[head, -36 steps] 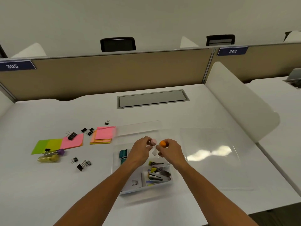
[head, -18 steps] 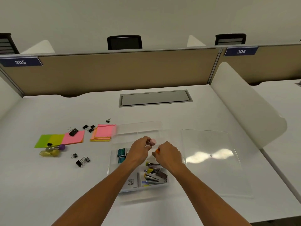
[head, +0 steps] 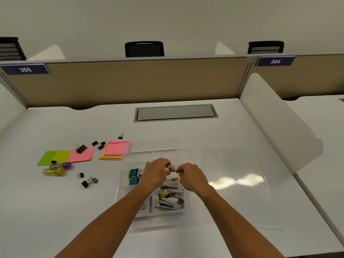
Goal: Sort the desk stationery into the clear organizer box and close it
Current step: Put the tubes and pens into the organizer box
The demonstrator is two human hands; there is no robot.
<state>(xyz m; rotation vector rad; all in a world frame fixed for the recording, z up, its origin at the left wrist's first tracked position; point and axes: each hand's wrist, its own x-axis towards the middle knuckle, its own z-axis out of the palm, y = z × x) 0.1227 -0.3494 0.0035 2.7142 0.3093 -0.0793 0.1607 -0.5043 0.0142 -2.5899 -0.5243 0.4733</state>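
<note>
White desk (head: 186, 75) at frame centre: a small pink capped piece (head: 172, 168) was pinched by left hand (head: 156, 172) and right hand (head: 191, 176) above the clear plastic organizer box (head: 158, 146).

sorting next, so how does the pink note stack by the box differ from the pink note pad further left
The pink stack lies against the clear box; the pink pad lies apart from it, beside green notes. The stack sits on orange and yellow sheets with nothing on top; the pad carries a black binder clip. Both lie flat on the desk, unsorted.
</note>
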